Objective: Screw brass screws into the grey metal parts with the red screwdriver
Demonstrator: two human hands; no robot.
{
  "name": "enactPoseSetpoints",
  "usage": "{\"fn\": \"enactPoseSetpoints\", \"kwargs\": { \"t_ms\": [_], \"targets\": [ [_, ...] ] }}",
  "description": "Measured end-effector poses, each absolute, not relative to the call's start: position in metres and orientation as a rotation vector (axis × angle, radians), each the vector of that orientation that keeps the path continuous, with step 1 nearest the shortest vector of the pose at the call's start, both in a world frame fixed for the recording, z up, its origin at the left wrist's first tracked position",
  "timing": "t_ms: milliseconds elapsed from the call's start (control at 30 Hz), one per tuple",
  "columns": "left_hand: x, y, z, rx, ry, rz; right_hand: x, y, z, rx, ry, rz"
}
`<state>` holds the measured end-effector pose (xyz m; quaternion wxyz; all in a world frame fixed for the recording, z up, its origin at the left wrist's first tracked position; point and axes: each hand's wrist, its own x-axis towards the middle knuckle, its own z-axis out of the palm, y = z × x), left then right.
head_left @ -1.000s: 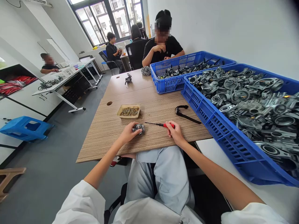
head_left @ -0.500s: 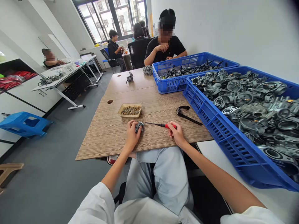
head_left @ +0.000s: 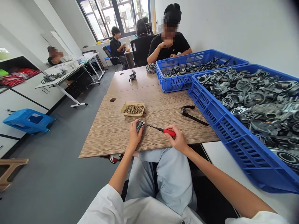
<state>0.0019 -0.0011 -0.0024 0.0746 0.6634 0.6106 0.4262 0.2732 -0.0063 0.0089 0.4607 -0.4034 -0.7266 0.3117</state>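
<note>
My left hand is wrapped round a small grey metal part near the table's front edge. In my right hand is a screwdriver with a red handle, its dark shaft pointing left. The shaft's tip meets the metal part's right side; whether it sits in a screw is too small to tell. Just behind my left hand stands a beige tray of small brass-coloured screws, with a loose one to its right. A black watch lies on the table right of the tray.
Two blue crates of metal parts fill the right side. Another metal part and a grey bundle stand at the table's far end. A person sits opposite. A blue stool is at the left.
The screwdriver's tip has come to the metal part, and my right hand has shifted its hold so that more of the red handle shows. The whole view has shifted slightly.
</note>
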Motion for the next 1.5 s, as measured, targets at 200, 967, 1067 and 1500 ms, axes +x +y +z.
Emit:
{"fn": "enactPoseSetpoints", "kwargs": {
  "t_ms": [200, 967, 1067, 1500],
  "targets": [
    [0.003, -0.004, -0.009, 1.953, 1.864, 1.341, 0.272, -0.009, 0.003, -0.945, -1.913, 0.657],
    [0.002, -0.005, -0.008, 1.937, 1.947, 1.343, 0.272, -0.01, 0.004, -0.92, -2.014, 0.589],
    [0.002, -0.005, -0.008, 1.928, 1.951, 1.339, 0.272, -0.009, 0.003, -0.897, -2.021, 0.576],
    [0.003, -0.007, -0.006, 1.945, 2.004, 1.338, 0.272, -0.008, -0.002, -0.932, -2.048, 0.615]
  ]
}}
